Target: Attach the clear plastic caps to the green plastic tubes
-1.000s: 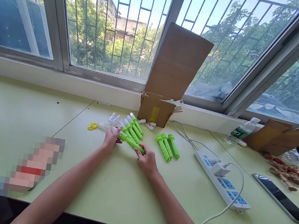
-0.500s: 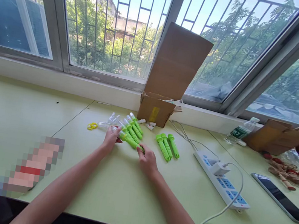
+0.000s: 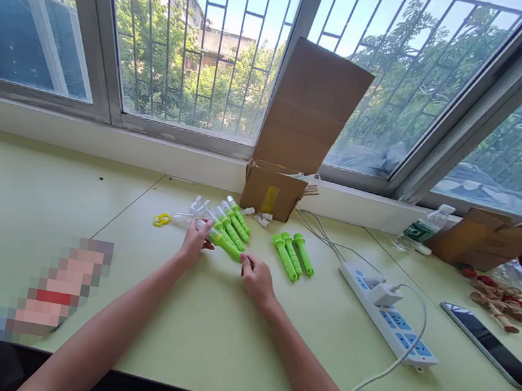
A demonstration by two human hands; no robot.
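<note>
Several green plastic sticks with clear tips (image 3: 232, 223) lie side by side on the pale green table (image 3: 199, 325). My left hand (image 3: 194, 243) pinches the clear end of the nearest green stick (image 3: 225, 245). My right hand (image 3: 254, 278) rests just off that stick's green end, fingers curled, thumb and forefinger touching its tip. Three all-green handles (image 3: 292, 254) lie to the right of my hands. Loose clear caps (image 3: 188, 211) and yellow rings (image 3: 161, 219) lie to the left.
An open cardboard box (image 3: 275, 188) stands at the window ledge behind the sticks. A white power strip (image 3: 388, 317) with a plugged cable, a phone (image 3: 496, 348), a water bottle (image 3: 423, 228) and small wooden pieces (image 3: 508, 300) are on the right.
My right hand has slid left along the nearest stick and eased its grip to the end. The stick has been pushed a little toward the row. My left hand stays put.
</note>
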